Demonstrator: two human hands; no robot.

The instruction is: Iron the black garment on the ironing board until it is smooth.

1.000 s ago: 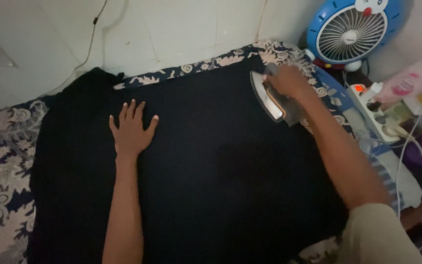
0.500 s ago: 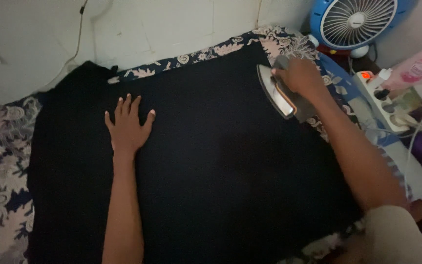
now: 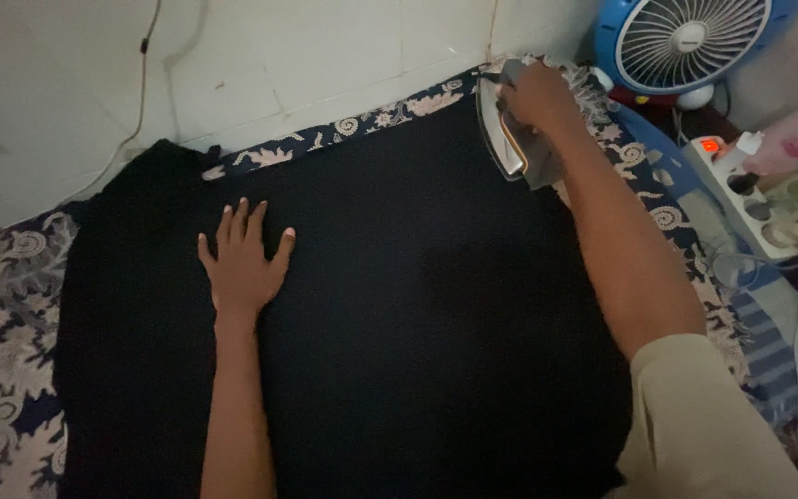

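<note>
At the cloth's far corner, right hand [image 3: 538,97] clasps the iron [image 3: 508,139]; left hand [image 3: 244,263] lies spread flat on black cloth [image 3: 417,314]

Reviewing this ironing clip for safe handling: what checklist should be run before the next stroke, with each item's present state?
1. Right hand has a firm grip on the iron: ok.
2. Left hand lies flat on the black cloth, well apart from the iron: ok.
3. Cloth ahead looks smooth: ok.
4. Power strip light is on: ok.
5. Iron's cord clear of its path: cannot tell.
</note>
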